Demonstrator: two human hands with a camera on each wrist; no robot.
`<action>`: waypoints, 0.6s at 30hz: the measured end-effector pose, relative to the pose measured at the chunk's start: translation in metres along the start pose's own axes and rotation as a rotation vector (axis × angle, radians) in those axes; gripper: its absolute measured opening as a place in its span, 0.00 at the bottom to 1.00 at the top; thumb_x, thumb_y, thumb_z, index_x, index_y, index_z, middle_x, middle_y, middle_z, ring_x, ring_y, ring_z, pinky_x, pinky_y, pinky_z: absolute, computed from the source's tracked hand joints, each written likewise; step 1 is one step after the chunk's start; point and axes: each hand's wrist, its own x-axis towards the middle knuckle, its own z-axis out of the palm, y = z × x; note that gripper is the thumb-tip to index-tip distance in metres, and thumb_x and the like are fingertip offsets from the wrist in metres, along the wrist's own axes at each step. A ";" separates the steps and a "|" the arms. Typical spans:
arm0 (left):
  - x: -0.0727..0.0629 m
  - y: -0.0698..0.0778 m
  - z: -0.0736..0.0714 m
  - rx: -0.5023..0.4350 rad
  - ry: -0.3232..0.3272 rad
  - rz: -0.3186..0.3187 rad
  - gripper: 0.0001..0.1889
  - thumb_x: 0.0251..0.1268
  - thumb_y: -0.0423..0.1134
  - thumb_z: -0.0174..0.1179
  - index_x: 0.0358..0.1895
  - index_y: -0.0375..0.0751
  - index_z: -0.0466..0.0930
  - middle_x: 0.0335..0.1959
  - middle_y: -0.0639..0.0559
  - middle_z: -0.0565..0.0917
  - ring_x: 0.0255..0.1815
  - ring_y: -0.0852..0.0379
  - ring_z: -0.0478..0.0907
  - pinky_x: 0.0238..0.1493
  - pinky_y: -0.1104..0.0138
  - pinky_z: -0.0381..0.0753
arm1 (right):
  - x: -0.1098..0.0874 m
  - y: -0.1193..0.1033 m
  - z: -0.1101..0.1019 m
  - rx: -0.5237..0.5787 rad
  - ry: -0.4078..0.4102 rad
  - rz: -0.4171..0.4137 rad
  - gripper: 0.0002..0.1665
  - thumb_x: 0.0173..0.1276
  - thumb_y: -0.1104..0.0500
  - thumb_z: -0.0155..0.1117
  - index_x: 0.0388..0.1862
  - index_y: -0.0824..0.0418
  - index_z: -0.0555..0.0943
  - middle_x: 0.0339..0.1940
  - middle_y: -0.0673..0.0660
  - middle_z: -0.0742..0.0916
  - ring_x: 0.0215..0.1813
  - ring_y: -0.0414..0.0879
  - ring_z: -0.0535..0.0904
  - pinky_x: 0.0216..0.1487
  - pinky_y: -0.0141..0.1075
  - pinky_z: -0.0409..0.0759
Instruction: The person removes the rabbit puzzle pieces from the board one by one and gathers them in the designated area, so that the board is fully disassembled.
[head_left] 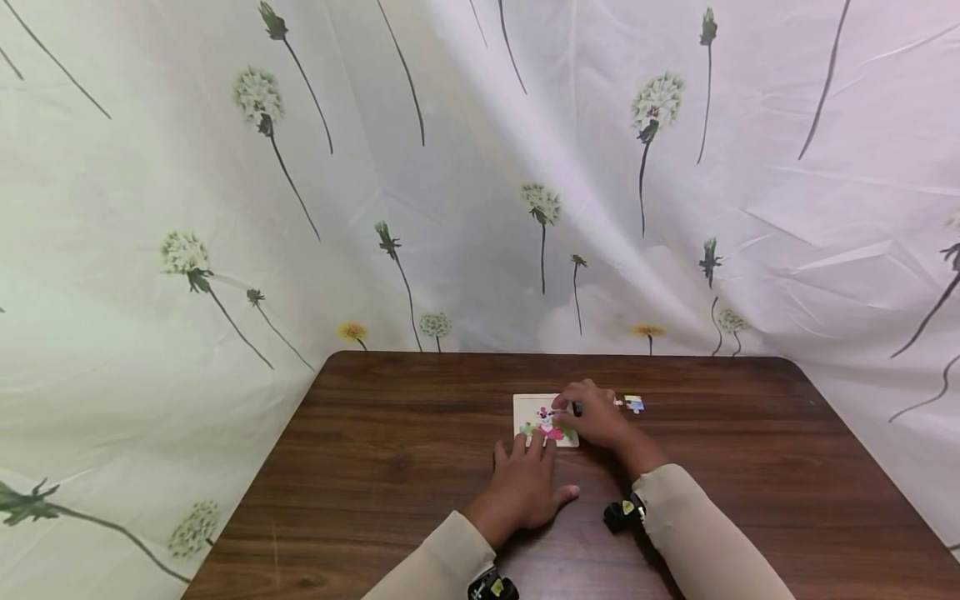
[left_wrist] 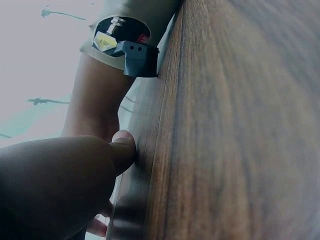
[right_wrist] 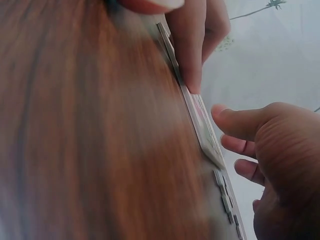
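A small light puzzle board (head_left: 525,402) with a colourful cartoon picture lies flat near the table's far side. My left hand (head_left: 522,490) has its fingers extended, their tips on the board's near edge, the thumb out to the side. Over the board's right part hovers my right hand (head_left: 596,417), fingers loosely bent. In the right wrist view, the thumb and fingers of the right hand (right_wrist: 280,145) stand apart just above the board (right_wrist: 200,122), with nothing visible between them. Part of the picture is hidden under the hands.
Loose jigsaw pieces (head_left: 634,404) lie right of the board, partly behind the right hand. The dark wood-grain table (head_left: 390,467) reaches back to a white cloth (head_left: 465,250) printed with dandelions. Each wrist wears a black camera strap (head_left: 626,512).
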 end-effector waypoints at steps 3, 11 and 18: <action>0.000 0.000 0.000 -0.002 0.004 0.000 0.47 0.79 0.76 0.48 0.86 0.47 0.65 0.88 0.46 0.64 0.86 0.40 0.62 0.77 0.31 0.65 | 0.002 -0.003 0.002 -0.008 -0.026 0.025 0.04 0.73 0.54 0.78 0.44 0.49 0.91 0.45 0.48 0.89 0.57 0.50 0.77 0.59 0.58 0.61; 0.000 0.001 0.004 -0.032 0.004 -0.012 0.47 0.79 0.76 0.47 0.87 0.47 0.63 0.89 0.47 0.62 0.89 0.39 0.58 0.76 0.21 0.58 | 0.006 -0.010 0.003 -0.005 -0.076 0.078 0.02 0.75 0.53 0.76 0.43 0.48 0.93 0.49 0.51 0.89 0.57 0.51 0.75 0.57 0.56 0.59; 0.000 0.002 0.006 -0.067 -0.011 -0.032 0.48 0.79 0.77 0.46 0.89 0.47 0.60 0.91 0.46 0.59 0.91 0.35 0.52 0.77 0.19 0.53 | 0.004 -0.010 0.003 0.010 -0.081 0.073 0.03 0.75 0.55 0.75 0.44 0.49 0.94 0.49 0.52 0.88 0.55 0.50 0.74 0.56 0.56 0.58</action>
